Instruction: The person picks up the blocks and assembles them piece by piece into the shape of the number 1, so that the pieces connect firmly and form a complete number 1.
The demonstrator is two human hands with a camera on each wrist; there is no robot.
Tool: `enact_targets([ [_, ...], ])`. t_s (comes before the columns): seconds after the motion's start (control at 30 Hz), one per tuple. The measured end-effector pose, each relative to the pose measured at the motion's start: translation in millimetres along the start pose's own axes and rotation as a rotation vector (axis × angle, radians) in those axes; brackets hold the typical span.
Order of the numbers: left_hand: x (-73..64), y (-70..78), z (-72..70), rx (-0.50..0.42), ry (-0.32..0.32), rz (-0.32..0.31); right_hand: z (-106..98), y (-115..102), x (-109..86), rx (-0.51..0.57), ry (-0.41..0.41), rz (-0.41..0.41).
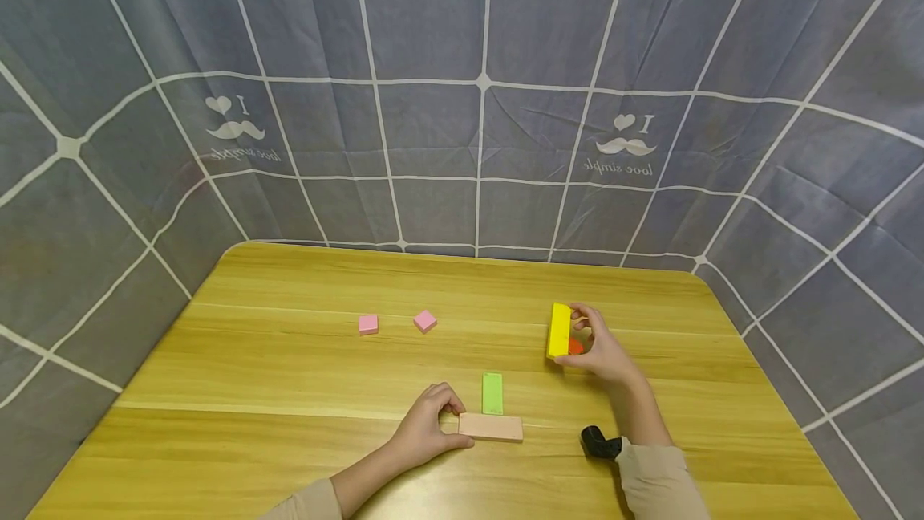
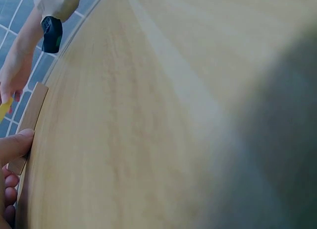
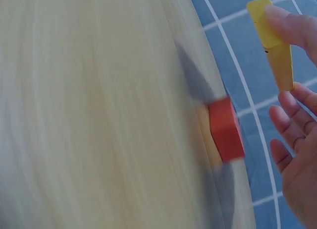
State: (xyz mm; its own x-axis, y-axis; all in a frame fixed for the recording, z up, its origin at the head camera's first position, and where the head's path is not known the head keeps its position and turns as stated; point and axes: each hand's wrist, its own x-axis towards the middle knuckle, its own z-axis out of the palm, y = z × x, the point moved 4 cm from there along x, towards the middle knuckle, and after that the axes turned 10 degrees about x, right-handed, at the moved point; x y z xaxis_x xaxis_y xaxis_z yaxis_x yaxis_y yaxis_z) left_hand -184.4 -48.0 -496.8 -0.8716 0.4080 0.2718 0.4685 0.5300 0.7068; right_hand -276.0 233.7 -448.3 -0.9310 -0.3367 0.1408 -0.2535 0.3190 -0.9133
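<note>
In the head view my right hand [image 1: 601, 352] pinches a long yellow block [image 1: 559, 331] between thumb and fingertips. The right wrist view has the yellow block [image 3: 274, 43] raised off the table, its shadow falling below. A red block [image 3: 226, 130] lies on the table under it; from the head, the red block [image 1: 575, 346] is partly hidden by the hand. My left hand [image 1: 426, 428] grips the left end of a flat, pale pinkish block [image 1: 491, 427], thumb at the near side. Just behind that pale block lies a green block [image 1: 492, 393], pointing away from me.
Two small pink blocks [image 1: 368, 324] lie apart toward the back left of the wooden table [image 1: 289, 392]. A black device [image 1: 601, 443] is attached at the right wrist. Grey curtains with white lines [image 1: 433, 127] enclose the table's back and sides.
</note>
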Motion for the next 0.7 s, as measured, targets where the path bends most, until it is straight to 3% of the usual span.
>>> enact_targets([
  [0.27,-0.6,0.1,-0.1,-0.008,-0.002,-0.002,24.5,10.7,18.7,0.067,-0.043,0.014],
  [0.53,-0.1,-0.4,0.3,-0.001,0.002,-0.005,46.1,-17.1,25.2,0.165,-0.087,-0.009],
  [0.7,0.2,-1.0,0.4,0.001,0.005,0.000,58.3,-20.8,29.3,0.188,-0.135,-0.018],
])
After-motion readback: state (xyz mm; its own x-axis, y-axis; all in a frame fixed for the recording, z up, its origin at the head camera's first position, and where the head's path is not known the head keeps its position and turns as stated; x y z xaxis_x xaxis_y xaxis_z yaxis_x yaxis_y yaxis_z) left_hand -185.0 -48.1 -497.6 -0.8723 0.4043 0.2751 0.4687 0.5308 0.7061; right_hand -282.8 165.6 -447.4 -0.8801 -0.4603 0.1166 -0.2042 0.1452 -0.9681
